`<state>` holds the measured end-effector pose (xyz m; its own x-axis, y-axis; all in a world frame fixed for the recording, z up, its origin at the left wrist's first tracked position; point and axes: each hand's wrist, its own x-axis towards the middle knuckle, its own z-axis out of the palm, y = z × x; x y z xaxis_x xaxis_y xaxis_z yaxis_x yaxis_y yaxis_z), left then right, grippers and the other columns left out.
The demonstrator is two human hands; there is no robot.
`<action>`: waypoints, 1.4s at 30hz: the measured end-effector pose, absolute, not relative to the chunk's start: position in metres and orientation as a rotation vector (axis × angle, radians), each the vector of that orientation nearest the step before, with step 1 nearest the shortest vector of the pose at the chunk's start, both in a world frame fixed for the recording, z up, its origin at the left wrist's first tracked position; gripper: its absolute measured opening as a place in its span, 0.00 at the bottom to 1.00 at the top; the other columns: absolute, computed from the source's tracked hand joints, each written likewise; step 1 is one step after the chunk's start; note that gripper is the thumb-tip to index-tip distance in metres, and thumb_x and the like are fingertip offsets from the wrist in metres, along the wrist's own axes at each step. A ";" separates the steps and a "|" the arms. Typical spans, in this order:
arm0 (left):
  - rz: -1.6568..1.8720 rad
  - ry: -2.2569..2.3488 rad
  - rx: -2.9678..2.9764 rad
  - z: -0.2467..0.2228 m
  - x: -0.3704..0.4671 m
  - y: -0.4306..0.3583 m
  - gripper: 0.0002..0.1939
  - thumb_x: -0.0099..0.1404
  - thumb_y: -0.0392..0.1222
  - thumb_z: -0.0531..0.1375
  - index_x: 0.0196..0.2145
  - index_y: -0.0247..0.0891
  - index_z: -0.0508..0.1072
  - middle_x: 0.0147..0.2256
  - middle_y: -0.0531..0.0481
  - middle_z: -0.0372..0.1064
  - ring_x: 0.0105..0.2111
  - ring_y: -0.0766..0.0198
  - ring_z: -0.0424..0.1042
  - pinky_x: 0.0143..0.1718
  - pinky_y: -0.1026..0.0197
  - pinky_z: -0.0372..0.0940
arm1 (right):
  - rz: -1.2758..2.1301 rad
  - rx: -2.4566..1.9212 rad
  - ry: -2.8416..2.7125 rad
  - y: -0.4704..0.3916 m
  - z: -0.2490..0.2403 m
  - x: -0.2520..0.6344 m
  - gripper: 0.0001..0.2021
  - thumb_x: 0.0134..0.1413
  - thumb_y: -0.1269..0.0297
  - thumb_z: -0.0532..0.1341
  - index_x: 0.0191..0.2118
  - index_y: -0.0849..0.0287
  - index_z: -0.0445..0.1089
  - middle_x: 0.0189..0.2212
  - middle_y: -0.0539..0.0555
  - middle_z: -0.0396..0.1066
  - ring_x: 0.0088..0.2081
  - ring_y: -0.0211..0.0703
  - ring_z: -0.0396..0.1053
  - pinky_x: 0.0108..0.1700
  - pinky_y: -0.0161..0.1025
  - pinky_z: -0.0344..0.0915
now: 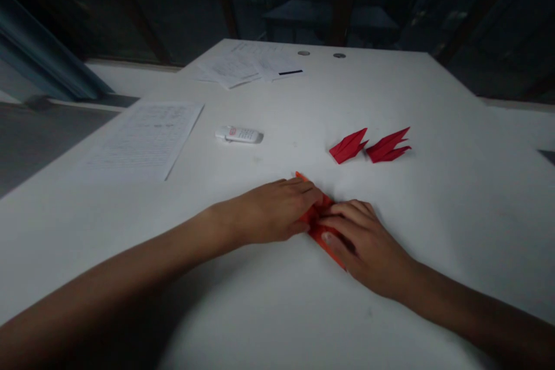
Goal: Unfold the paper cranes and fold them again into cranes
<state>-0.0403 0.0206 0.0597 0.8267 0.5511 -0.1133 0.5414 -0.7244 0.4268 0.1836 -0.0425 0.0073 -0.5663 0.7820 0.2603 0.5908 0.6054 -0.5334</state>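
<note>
A folded sheet of orange-red origami paper point(323, 241) lies slantwise on the white table, partly covered by both hands. My left hand point(277, 211) is over its upper left part, with bent fingers and thumb closed on the paper. From the right, my right hand point(370, 248) presses its curled fingers on the paper's middle, the thumb along the lower edge. Fingertips of the two hands nearly meet at the folds. Just beyond stand two red folded-paper figures, one point(348, 147) closer to the middle and another point(387, 147) to its right, with pointed tips.
On the white table point(277, 324), a white tube-shaped item point(238, 134) with printing lies left of the red figures. A printed sheet point(145, 139) is at the left. Farther back are several papers point(243, 63), a dark pen point(290, 72) and two round discs point(339, 55).
</note>
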 end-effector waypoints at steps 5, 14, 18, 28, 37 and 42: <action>0.107 0.762 2.497 0.051 -0.047 0.032 0.11 0.68 0.39 0.63 0.47 0.38 0.72 0.46 0.44 0.72 0.47 0.55 0.71 0.54 0.53 0.63 | 0.567 -1.096 -2.104 -0.034 0.001 0.188 0.15 0.63 0.76 0.57 0.50 0.53 0.72 0.49 0.57 0.72 0.52 0.50 0.70 0.55 0.52 0.69; 0.078 0.727 2.490 0.060 -0.050 0.031 0.11 0.63 0.42 0.67 0.43 0.39 0.74 0.43 0.47 0.71 0.44 0.57 0.70 0.50 0.56 0.63 | 0.511 -1.006 -2.249 -0.011 -0.001 0.202 0.22 0.58 0.82 0.56 0.52 0.51 0.74 0.49 0.55 0.73 0.52 0.49 0.71 0.56 0.53 0.71; 0.084 0.687 2.472 0.059 -0.050 0.034 0.07 0.65 0.39 0.64 0.41 0.38 0.74 0.41 0.47 0.71 0.43 0.58 0.70 0.49 0.57 0.63 | 0.500 -1.008 -2.262 -0.010 -0.002 0.205 0.20 0.58 0.79 0.59 0.53 0.52 0.74 0.51 0.56 0.73 0.53 0.49 0.71 0.57 0.52 0.71; 0.124 0.632 2.516 0.054 -0.053 0.037 0.09 0.64 0.39 0.66 0.43 0.38 0.75 0.43 0.46 0.72 0.43 0.58 0.71 0.49 0.56 0.64 | 0.524 -0.981 -2.296 -0.007 -0.002 0.206 0.14 0.63 0.74 0.61 0.51 0.53 0.75 0.51 0.57 0.73 0.54 0.49 0.70 0.57 0.53 0.70; 0.147 0.518 2.504 0.060 -0.051 0.039 0.10 0.69 0.30 0.59 0.43 0.40 0.77 0.46 0.47 0.75 0.51 0.57 0.71 0.57 0.55 0.62 | 0.564 -1.004 -2.289 -0.008 -0.005 0.207 0.16 0.63 0.76 0.60 0.51 0.51 0.75 0.52 0.56 0.71 0.54 0.49 0.70 0.57 0.51 0.70; 0.202 0.557 2.492 0.059 -0.049 0.036 0.12 0.67 0.29 0.58 0.43 0.40 0.77 0.45 0.47 0.75 0.50 0.57 0.72 0.55 0.57 0.64 | 0.556 -1.006 -2.286 -0.008 -0.003 0.206 0.11 0.64 0.71 0.62 0.49 0.53 0.76 0.51 0.57 0.71 0.53 0.50 0.70 0.55 0.51 0.70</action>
<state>-0.0488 0.0363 0.0594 0.9016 0.4320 0.0219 0.3454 -0.7495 0.5647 0.2063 -0.0085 -0.0028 -0.5515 0.7641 0.3346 0.5249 0.6297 -0.5727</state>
